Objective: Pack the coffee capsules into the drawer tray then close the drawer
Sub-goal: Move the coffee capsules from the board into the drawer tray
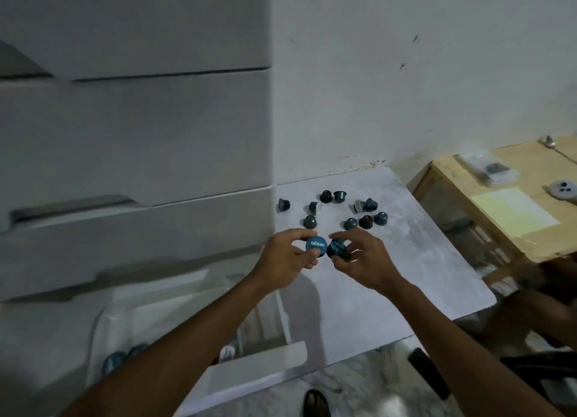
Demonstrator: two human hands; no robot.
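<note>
Several teal and dark coffee capsules (351, 223) lie scattered on a white tabletop (406, 276). Just in front of them, my left hand (285, 257) pinches one capsule (316, 244) with its blue printed lid facing me. My right hand (362, 260) grips another teal capsule (337, 249) right beside it. At lower left the bottom drawer (249, 376) of a white drawer unit stands pulled out. A white tray (131, 316) lies inside it, with two capsules (115, 362) at its near-left end.
The white drawer unit (134, 135) fills the left side, its upper drawers pushed in. A wooden cabinet (512, 216) with a paper sheet and small items stands at right. A white wall rises behind. A dark shoe tip (317, 404) shows on the marbled floor.
</note>
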